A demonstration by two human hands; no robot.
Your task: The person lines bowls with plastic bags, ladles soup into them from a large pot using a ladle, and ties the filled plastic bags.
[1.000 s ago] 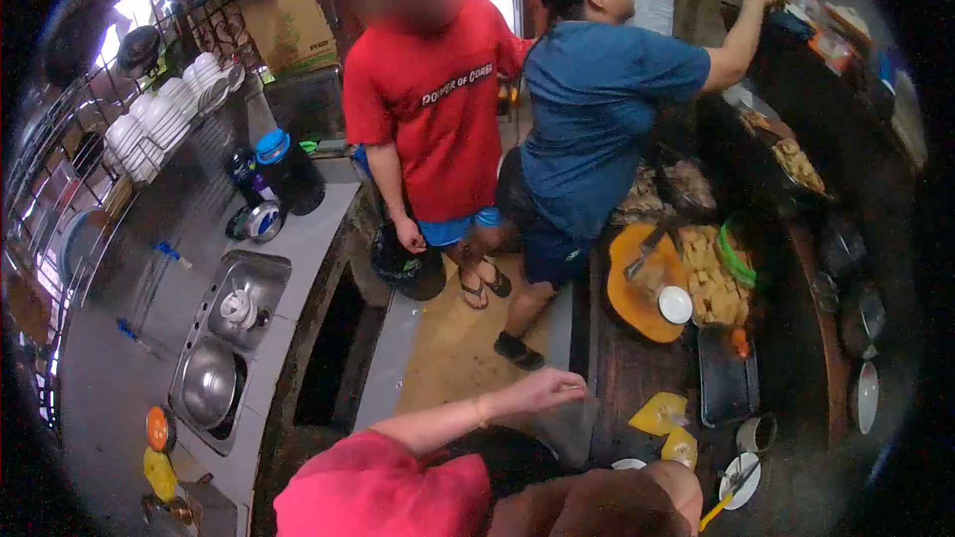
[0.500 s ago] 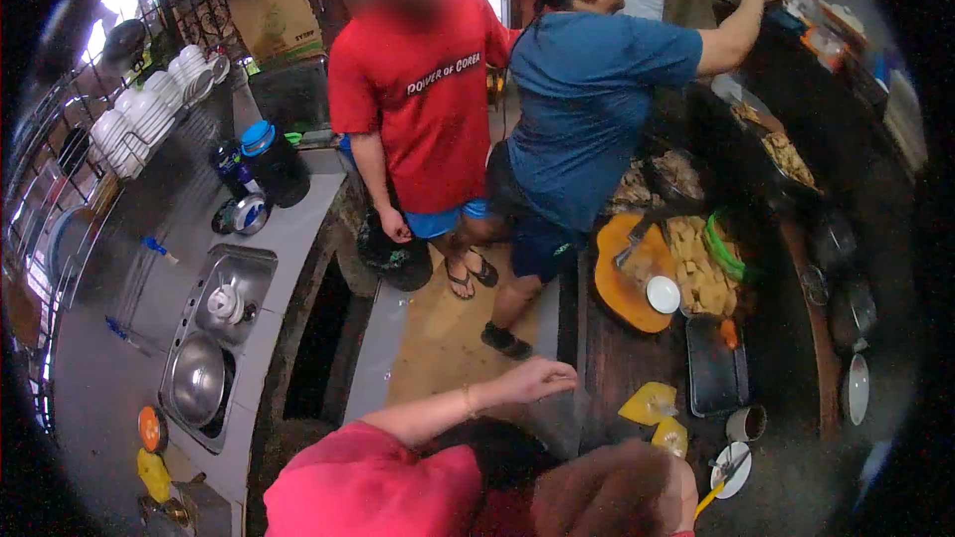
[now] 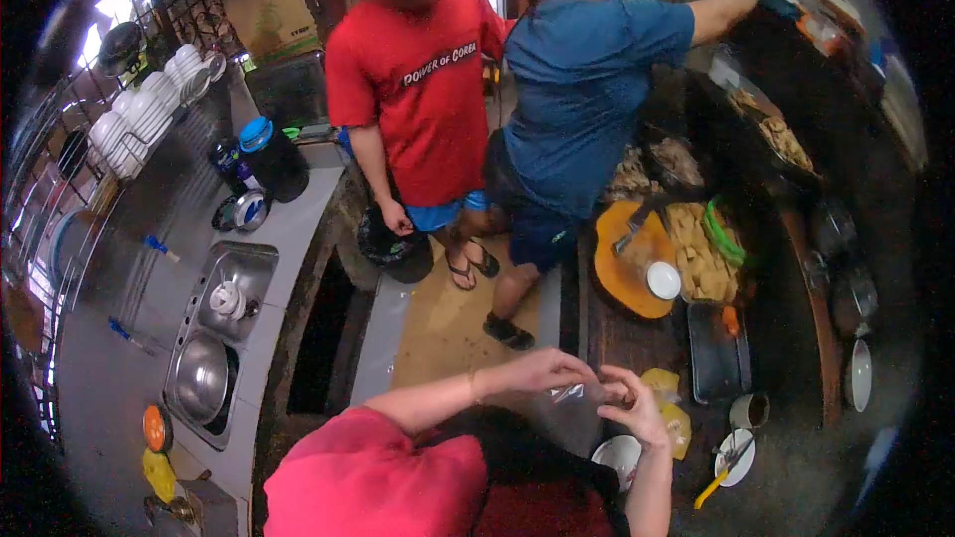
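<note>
In the head view my left hand (image 3: 550,370) and my right hand (image 3: 639,410) meet above the edge of the dark counter. Both hold the top of a clear plastic bag (image 3: 572,412), fingers pinched at its mouth. The bag hangs down between them and its contents are hard to make out. Beside my right hand lie a yellow packet (image 3: 676,430) and another one partly hidden behind it. Below the hands, a white bowl (image 3: 615,453) shows in part past my right forearm.
On the counter are an orange cutting board (image 3: 617,268), food slices (image 3: 701,254), a black tray (image 3: 718,378), a cup (image 3: 748,410) and a plate (image 3: 738,465) with a yellow-handled utensil. A sink (image 3: 254,264) stands left. Two people, in red (image 3: 418,109) and blue (image 3: 587,99), stand ahead.
My right hand has come up from the lower right to meet my left hand at the plastic bag. The white bowl has come into view. The person in blue still reaches to the right.
</note>
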